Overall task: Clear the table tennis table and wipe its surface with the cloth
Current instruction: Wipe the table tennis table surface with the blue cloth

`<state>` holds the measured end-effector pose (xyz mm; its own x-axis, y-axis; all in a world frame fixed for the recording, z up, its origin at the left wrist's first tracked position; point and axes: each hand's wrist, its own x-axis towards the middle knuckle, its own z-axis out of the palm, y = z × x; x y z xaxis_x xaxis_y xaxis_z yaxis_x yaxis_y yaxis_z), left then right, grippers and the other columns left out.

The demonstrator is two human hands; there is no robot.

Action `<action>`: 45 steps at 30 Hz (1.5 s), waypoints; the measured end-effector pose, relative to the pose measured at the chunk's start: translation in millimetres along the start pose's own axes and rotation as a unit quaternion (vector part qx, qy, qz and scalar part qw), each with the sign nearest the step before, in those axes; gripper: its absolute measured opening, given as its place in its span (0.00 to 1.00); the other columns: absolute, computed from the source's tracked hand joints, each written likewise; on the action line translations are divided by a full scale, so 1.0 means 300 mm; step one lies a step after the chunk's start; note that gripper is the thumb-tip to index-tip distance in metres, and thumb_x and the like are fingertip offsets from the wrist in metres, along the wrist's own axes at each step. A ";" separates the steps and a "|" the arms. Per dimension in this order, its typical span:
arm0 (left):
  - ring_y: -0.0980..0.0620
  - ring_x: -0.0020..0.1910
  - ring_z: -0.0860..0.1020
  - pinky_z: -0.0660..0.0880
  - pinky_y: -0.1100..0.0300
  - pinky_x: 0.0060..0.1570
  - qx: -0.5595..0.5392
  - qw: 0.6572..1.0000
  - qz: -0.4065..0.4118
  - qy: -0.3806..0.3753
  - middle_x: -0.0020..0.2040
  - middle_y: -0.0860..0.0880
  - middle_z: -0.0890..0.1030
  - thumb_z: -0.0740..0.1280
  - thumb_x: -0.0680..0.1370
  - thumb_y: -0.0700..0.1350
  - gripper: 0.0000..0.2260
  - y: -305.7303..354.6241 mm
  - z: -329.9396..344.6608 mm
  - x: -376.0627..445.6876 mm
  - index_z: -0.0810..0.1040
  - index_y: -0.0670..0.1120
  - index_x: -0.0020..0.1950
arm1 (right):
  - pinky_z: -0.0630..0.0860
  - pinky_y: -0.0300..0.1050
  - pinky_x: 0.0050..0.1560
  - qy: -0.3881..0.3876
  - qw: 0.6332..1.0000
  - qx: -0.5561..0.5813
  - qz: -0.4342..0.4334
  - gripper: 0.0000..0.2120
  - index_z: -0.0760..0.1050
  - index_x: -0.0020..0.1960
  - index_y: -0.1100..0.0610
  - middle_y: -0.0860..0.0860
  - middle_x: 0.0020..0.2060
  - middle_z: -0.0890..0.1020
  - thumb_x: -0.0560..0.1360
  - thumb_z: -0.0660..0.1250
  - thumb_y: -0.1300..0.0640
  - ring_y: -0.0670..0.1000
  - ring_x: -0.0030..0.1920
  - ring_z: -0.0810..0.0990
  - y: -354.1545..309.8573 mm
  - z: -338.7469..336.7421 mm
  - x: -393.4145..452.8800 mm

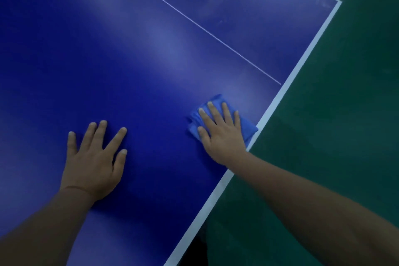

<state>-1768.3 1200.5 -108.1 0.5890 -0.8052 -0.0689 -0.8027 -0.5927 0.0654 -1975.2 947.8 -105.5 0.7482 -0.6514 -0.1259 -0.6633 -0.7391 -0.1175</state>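
The person leans over the blue table tennis table [133, 54] with both hands on its surface. The right hand [222, 134] lies flat on a folded blue cloth [195, 117], with the fingers straight and a little spread, and presses it down on the table. The cloth is at the near right part of the table, just beside the white edge line [302, 58], and one corner of it touches this line. The left hand [92, 162] is also open, with its palm and spread fingers resting on the bare surface, well apart from the cloth. It seems to support the body.

No bats or balls are visible on this part of the table, so the clearing is probably done here and the wiping is the step in hand. Pale smudges [216, 6] show at the far right corner, beyond the thin centre line [194, 22]; that area likely needs the cloth.

The cloth looks soft, light and limp. It will probably bunch or unfold if it is pushed by one edge only, so it is best to hold it under a flat palm in its middle. The table top looks hard and smooth, so the cloth should slide easily.
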 end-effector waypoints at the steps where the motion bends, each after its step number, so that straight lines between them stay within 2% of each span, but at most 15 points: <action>1: 0.38 0.77 0.60 0.44 0.36 0.74 0.028 1.000 0.005 0.006 0.76 0.38 0.65 0.48 0.80 0.59 0.28 0.007 -0.007 0.003 0.66 0.51 0.77 | 0.44 0.66 0.77 0.001 1.000 -0.006 -0.020 0.29 0.57 0.80 0.45 0.47 0.80 0.56 0.81 0.44 0.39 0.57 0.80 0.48 0.052 -0.015 0.026; 6: 0.37 0.76 0.61 0.43 0.38 0.74 -0.019 0.997 -0.046 0.051 0.75 0.38 0.67 0.50 0.79 0.57 0.28 0.181 -0.032 0.072 0.73 0.43 0.72 | 0.41 0.63 0.78 0.003 0.991 -0.008 0.132 0.29 0.54 0.80 0.45 0.48 0.81 0.52 0.81 0.43 0.40 0.58 0.80 0.46 0.278 -0.046 0.092; 9: 0.40 0.77 0.60 0.47 0.37 0.76 -0.093 0.991 -0.062 0.069 0.76 0.39 0.66 0.50 0.80 0.56 0.28 0.382 -0.033 0.204 0.71 0.42 0.73 | 0.49 0.67 0.76 0.037 0.996 0.006 0.079 0.28 0.63 0.78 0.48 0.51 0.79 0.61 0.80 0.48 0.42 0.61 0.79 0.55 0.156 -0.032 0.103; 13: 0.41 0.79 0.52 0.45 0.39 0.77 -0.144 0.978 -0.119 0.098 0.79 0.38 0.58 0.49 0.81 0.55 0.28 0.530 0.000 0.301 0.64 0.40 0.76 | 0.42 0.65 0.77 0.016 0.997 0.044 -0.063 0.27 0.58 0.80 0.47 0.49 0.80 0.56 0.82 0.45 0.42 0.58 0.80 0.45 -0.048 -0.033 0.291; 16: 0.40 0.79 0.52 0.45 0.39 0.77 -0.118 0.984 -0.106 0.086 0.79 0.39 0.57 0.49 0.82 0.55 0.28 0.549 0.026 0.322 0.63 0.41 0.77 | 0.41 0.65 0.77 0.023 0.996 0.042 -0.077 0.26 0.57 0.80 0.46 0.48 0.80 0.55 0.83 0.47 0.43 0.58 0.80 0.46 -0.064 -0.050 0.494; 20: 0.40 0.79 0.55 0.49 0.36 0.75 -0.088 0.992 -0.081 0.050 0.78 0.41 0.63 0.48 0.82 0.55 0.27 0.547 0.034 0.332 0.67 0.44 0.76 | 0.46 0.65 0.76 0.049 0.997 0.027 0.056 0.26 0.60 0.78 0.44 0.48 0.80 0.59 0.82 0.50 0.43 0.59 0.80 0.52 0.207 -0.079 0.586; 24: 0.39 0.78 0.56 0.49 0.36 0.76 -0.088 0.992 -0.084 0.030 0.77 0.41 0.64 0.48 0.82 0.55 0.26 0.547 0.032 0.333 0.68 0.44 0.76 | 0.42 0.62 0.78 0.004 0.974 0.029 0.227 0.26 0.52 0.80 0.43 0.45 0.81 0.50 0.83 0.48 0.42 0.55 0.80 0.45 0.557 -0.126 0.390; 28: 0.40 0.79 0.55 0.48 0.36 0.76 -0.098 0.991 -0.087 0.018 0.77 0.41 0.63 0.48 0.82 0.55 0.26 0.548 0.026 0.334 0.68 0.44 0.76 | 0.41 0.65 0.77 0.029 0.923 0.093 0.373 0.26 0.51 0.81 0.45 0.47 0.81 0.48 0.84 0.47 0.44 0.58 0.80 0.42 0.546 -0.114 0.384; 30: 0.40 0.79 0.55 0.47 0.37 0.76 -0.101 0.991 -0.088 0.018 0.77 0.41 0.63 0.48 0.82 0.55 0.27 0.547 0.023 0.336 0.68 0.44 0.76 | 0.43 0.68 0.76 0.053 0.942 0.067 0.324 0.26 0.55 0.81 0.47 0.50 0.81 0.53 0.83 0.47 0.45 0.61 0.80 0.47 0.410 -0.093 0.426; 33: 0.40 0.78 0.56 0.48 0.36 0.76 -0.103 0.991 -0.085 0.026 0.77 0.40 0.63 0.48 0.82 0.55 0.27 0.546 0.020 0.336 0.68 0.44 0.75 | 0.46 0.66 0.77 0.039 0.998 0.028 0.035 0.26 0.62 0.78 0.48 0.51 0.79 0.61 0.81 0.48 0.43 0.61 0.79 0.53 0.215 -0.046 0.352; 35: 0.40 0.78 0.56 0.47 0.36 0.76 -0.107 0.990 -0.086 0.028 0.77 0.40 0.63 0.48 0.82 0.54 0.27 0.547 0.020 0.337 0.68 0.44 0.75 | 0.47 0.66 0.77 0.003 0.996 0.008 -0.091 0.26 0.63 0.78 0.47 0.50 0.78 0.62 0.82 0.51 0.42 0.60 0.79 0.53 0.272 -0.045 0.327; 38: 0.39 0.78 0.56 0.47 0.37 0.76 -0.109 0.989 -0.091 0.028 0.77 0.40 0.63 0.48 0.82 0.54 0.26 0.550 0.020 0.340 0.68 0.44 0.75 | 0.53 0.69 0.74 0.025 0.999 -0.029 0.018 0.27 0.62 0.78 0.47 0.51 0.79 0.61 0.81 0.50 0.42 0.62 0.78 0.56 0.539 -0.103 0.473; 40: 0.40 0.78 0.56 0.47 0.37 0.76 -0.105 0.990 -0.091 0.024 0.77 0.41 0.63 0.48 0.82 0.54 0.26 0.555 0.019 0.339 0.68 0.44 0.75 | 0.47 0.67 0.76 -0.004 0.985 -0.006 0.173 0.27 0.54 0.80 0.45 0.48 0.81 0.53 0.82 0.47 0.42 0.60 0.80 0.49 0.701 -0.167 0.586; 42: 0.39 0.78 0.56 0.47 0.37 0.76 -0.103 0.990 -0.090 0.023 0.77 0.41 0.63 0.48 0.82 0.54 0.26 0.554 0.020 0.340 0.68 0.44 0.76 | 0.41 0.66 0.76 -0.003 0.965 0.047 0.257 0.27 0.49 0.81 0.44 0.47 0.81 0.48 0.83 0.47 0.42 0.58 0.80 0.43 0.719 -0.199 0.643; 45: 0.39 0.78 0.56 0.47 0.36 0.76 -0.103 0.990 -0.090 0.025 0.77 0.40 0.63 0.49 0.82 0.54 0.26 0.551 0.016 0.341 0.68 0.44 0.76 | 0.45 0.68 0.76 0.033 0.979 0.032 0.200 0.27 0.54 0.80 0.45 0.48 0.81 0.53 0.82 0.48 0.43 0.60 0.80 0.48 0.508 -0.146 0.610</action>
<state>-1841.0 1020.3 -109.1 0.7288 -0.6829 -0.0495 -0.6513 -0.7137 0.2578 -1938.6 708.5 -103.4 0.4261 -0.8978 -0.1113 -0.9017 -0.4115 -0.1327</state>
